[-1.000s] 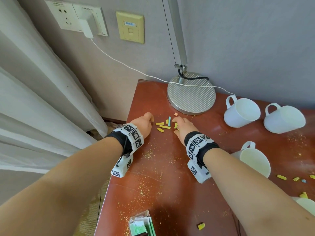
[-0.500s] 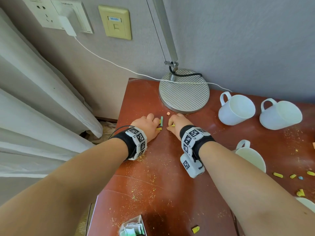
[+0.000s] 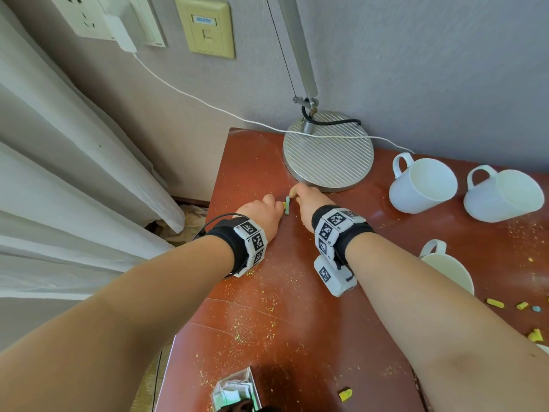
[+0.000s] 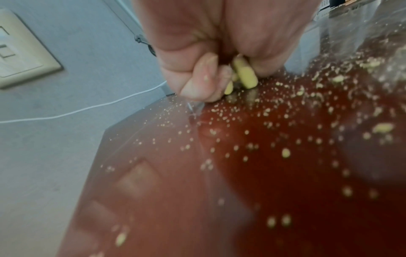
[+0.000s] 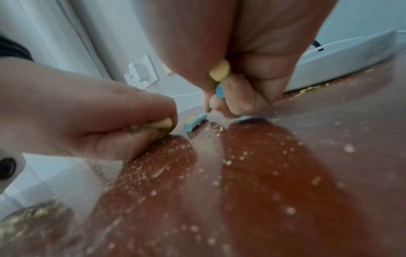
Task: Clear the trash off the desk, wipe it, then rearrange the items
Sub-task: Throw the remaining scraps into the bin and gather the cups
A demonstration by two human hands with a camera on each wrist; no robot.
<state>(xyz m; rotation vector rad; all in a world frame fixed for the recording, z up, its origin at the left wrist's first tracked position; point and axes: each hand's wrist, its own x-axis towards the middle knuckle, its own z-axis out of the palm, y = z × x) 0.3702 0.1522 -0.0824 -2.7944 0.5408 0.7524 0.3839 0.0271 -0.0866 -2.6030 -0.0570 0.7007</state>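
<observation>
Both hands sit close together on the red-brown desk (image 3: 297, 307) in front of the lamp base. My left hand (image 3: 261, 209) is curled round several yellow chalk-like scraps (image 4: 243, 73), its fingertips down on the surface. My right hand (image 3: 306, 197) grips a yellow scrap (image 5: 219, 70) and a blue scrap (image 5: 219, 91) in curled fingers. Between the two hands a blue-green scrap (image 3: 287, 204) lies loose on the desk, also seen as the blue-green scrap (image 5: 195, 121) in the right wrist view. Fine yellow crumbs (image 4: 285, 153) are scattered over the surface.
A round ribbed lamp base (image 3: 328, 153) stands just behind the hands. Three white mugs (image 3: 421, 185) (image 3: 502, 194) (image 3: 445, 269) lie to the right. More scraps (image 3: 494, 303) lie at the right edge, one (image 3: 345, 394) near the front. A small open box (image 3: 234, 391) sits front-centre. Curtain and floor lie left.
The spread of yellow scraps between the hands has been gathered into both fists. Only one blue-green scrap is left loose between them. The hands have moved closer together.
</observation>
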